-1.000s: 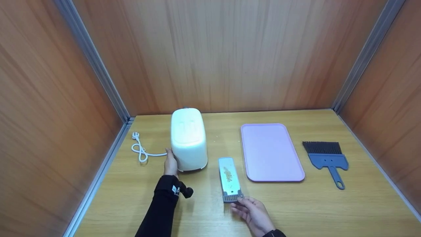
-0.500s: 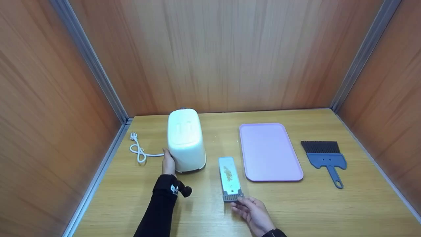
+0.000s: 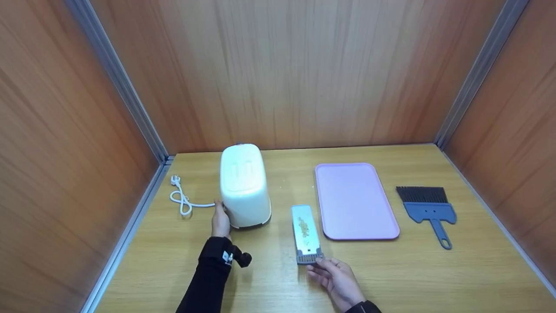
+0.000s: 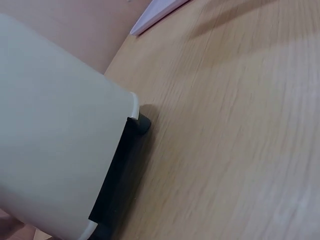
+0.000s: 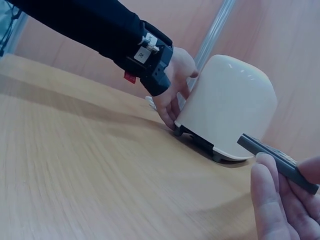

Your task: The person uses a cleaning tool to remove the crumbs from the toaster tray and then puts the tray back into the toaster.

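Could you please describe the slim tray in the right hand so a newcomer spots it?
Over the wooden table, look between the white appliance and pink tray, slightly nearer than either. There, the right hand pinches the slim tray at its near end. Unlike its neighbours, it bears a brownish, crumb-like patch.

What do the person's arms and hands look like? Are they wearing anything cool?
The left hand and right hand are bare, with no gloves. The left arm has a long black sleeve and a chunky black wrist gadget with a white label and a little red tag. On the right, only a dark cuff shows.
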Action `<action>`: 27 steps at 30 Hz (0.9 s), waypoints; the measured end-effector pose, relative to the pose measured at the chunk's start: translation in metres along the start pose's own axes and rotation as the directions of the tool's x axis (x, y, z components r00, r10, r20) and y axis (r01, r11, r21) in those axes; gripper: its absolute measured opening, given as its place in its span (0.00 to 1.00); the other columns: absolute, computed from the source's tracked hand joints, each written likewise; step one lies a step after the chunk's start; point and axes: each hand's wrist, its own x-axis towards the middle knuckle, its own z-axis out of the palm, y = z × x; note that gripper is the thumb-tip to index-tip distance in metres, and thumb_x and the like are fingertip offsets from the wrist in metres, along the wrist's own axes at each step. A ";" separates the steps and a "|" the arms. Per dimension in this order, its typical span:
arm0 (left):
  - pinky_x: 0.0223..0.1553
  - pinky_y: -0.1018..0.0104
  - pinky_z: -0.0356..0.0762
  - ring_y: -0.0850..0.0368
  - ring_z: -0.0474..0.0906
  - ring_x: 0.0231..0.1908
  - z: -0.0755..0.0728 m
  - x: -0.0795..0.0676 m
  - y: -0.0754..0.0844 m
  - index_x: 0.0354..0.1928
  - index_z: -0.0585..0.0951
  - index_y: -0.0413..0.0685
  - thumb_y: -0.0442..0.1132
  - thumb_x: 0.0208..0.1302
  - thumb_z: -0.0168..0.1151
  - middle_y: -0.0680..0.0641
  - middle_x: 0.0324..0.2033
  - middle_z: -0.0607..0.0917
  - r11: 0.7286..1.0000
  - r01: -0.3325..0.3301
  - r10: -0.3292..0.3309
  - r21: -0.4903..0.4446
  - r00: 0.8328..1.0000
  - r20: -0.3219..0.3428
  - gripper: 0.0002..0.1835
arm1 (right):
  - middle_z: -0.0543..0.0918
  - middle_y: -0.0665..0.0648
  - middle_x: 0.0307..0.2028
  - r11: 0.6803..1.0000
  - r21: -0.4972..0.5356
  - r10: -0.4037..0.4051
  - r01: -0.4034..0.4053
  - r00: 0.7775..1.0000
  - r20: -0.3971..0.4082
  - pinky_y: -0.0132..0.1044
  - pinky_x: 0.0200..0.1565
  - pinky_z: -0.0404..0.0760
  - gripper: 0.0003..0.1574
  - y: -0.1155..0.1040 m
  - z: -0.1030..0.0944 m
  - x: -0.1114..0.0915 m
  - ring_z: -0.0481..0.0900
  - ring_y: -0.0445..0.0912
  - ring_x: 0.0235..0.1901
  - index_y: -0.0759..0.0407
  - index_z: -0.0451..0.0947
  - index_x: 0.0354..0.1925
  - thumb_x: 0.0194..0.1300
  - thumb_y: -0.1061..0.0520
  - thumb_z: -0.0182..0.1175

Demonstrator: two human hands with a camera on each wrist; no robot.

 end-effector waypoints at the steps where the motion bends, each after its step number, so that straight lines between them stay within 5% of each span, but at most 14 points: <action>1: 0.84 0.46 0.37 0.39 0.39 0.84 0.000 -0.002 0.000 0.84 0.50 0.34 0.62 0.86 0.21 0.33 0.84 0.48 1.000 0.005 -0.005 -0.016 1.000 -0.003 0.42 | 0.89 0.61 0.43 1.000 0.002 0.001 -0.001 1.000 -0.004 0.35 0.53 0.88 0.17 0.000 0.000 0.000 0.90 0.45 0.43 0.76 0.69 0.57 0.80 0.63 0.57; 5: 0.79 0.47 0.56 0.37 0.59 0.75 0.001 -0.010 -0.001 0.82 0.57 0.37 0.61 0.86 0.23 0.30 0.71 0.64 0.996 0.006 -0.007 -0.085 1.000 -0.012 0.40 | 0.90 0.61 0.44 1.000 -0.002 0.003 -0.003 1.000 -0.020 0.35 0.53 0.88 0.21 -0.003 -0.002 0.002 0.90 0.44 0.43 0.78 0.66 0.61 0.80 0.62 0.57; 7: 0.65 0.53 0.70 0.40 0.71 0.58 0.002 -0.014 -0.003 0.71 0.67 0.37 0.60 0.87 0.25 0.35 0.56 0.70 0.996 0.003 -0.006 -0.087 0.999 -0.032 0.36 | 0.90 0.61 0.44 1.000 -0.006 0.008 -0.009 1.000 -0.029 0.35 0.53 0.88 0.23 -0.005 -0.003 0.003 0.90 0.44 0.43 0.78 0.65 0.62 0.80 0.62 0.57; 9: 0.51 0.58 0.67 0.45 0.67 0.52 0.002 -0.019 -0.007 0.55 0.68 0.37 0.58 0.87 0.26 0.40 0.51 0.68 0.997 -0.007 0.004 -0.078 0.999 -0.043 0.31 | 0.89 0.61 0.44 1.000 -0.008 0.011 -0.011 0.999 -0.034 0.35 0.54 0.88 0.23 -0.006 -0.003 0.003 0.90 0.44 0.44 0.78 0.64 0.63 0.81 0.62 0.56; 12: 0.49 0.56 0.64 0.43 0.66 0.54 0.003 -0.028 -0.014 0.45 0.66 0.43 0.56 0.87 0.28 0.37 0.56 0.68 0.997 -0.012 0.008 -0.080 0.998 -0.056 0.25 | 0.89 0.61 0.44 1.000 -0.007 0.008 -0.008 0.999 -0.033 0.35 0.54 0.88 0.22 -0.009 -0.004 0.003 0.90 0.44 0.44 0.77 0.66 0.62 0.81 0.62 0.56; 14: 0.54 0.51 0.63 0.43 0.63 0.62 0.004 -0.033 -0.018 0.48 0.71 0.42 0.54 0.87 0.29 0.36 0.64 0.69 0.993 -0.019 0.013 -0.117 0.998 -0.055 0.25 | 0.90 0.60 0.43 1.000 -0.011 -0.001 0.001 1.000 -0.027 0.34 0.53 0.88 0.20 -0.010 -0.004 0.003 0.90 0.44 0.44 0.76 0.67 0.61 0.81 0.62 0.56; 16: 0.51 0.51 0.65 0.42 0.68 0.57 0.007 -0.036 -0.022 0.50 0.74 0.40 0.54 0.88 0.32 0.34 0.60 0.74 0.990 -0.024 0.014 -0.141 0.997 -0.071 0.26 | 0.90 0.60 0.43 1.000 -0.011 -0.011 0.011 1.000 -0.018 0.34 0.52 0.88 0.18 -0.012 -0.004 0.003 0.90 0.44 0.43 0.75 0.69 0.60 0.81 0.62 0.56; 19: 0.48 0.55 0.66 0.43 0.67 0.54 0.010 -0.042 -0.027 0.62 0.68 0.37 0.55 0.87 0.32 0.34 0.55 0.70 0.985 0.001 -0.014 -0.171 0.997 -0.075 0.27 | 0.90 0.60 0.42 1.000 -0.003 -0.023 0.023 1.000 -0.013 0.33 0.52 0.88 0.16 -0.013 -0.003 0.002 0.90 0.44 0.43 0.74 0.69 0.58 0.81 0.62 0.56; 23: 0.56 0.53 0.72 0.37 0.61 0.64 0.015 -0.054 -0.030 0.77 0.47 0.37 0.56 0.87 0.31 0.34 0.62 0.60 0.977 0.074 -0.084 -0.199 0.996 -0.043 0.34 | 0.90 0.60 0.42 0.999 0.019 -0.037 0.037 0.999 -0.020 0.34 0.52 0.88 0.17 -0.015 -0.003 0.002 0.90 0.44 0.43 0.75 0.68 0.58 0.81 0.63 0.56; 27: 0.53 0.53 0.79 0.40 0.72 0.58 0.024 -0.067 -0.032 0.78 0.50 0.35 0.54 0.87 0.32 0.35 0.60 0.69 0.971 0.099 -0.103 -0.218 0.995 -0.009 0.34 | 0.90 0.61 0.42 0.999 0.031 -0.042 0.043 0.999 -0.034 0.34 0.53 0.88 0.20 -0.016 -0.002 0.003 0.90 0.45 0.43 0.76 0.65 0.61 0.80 0.63 0.57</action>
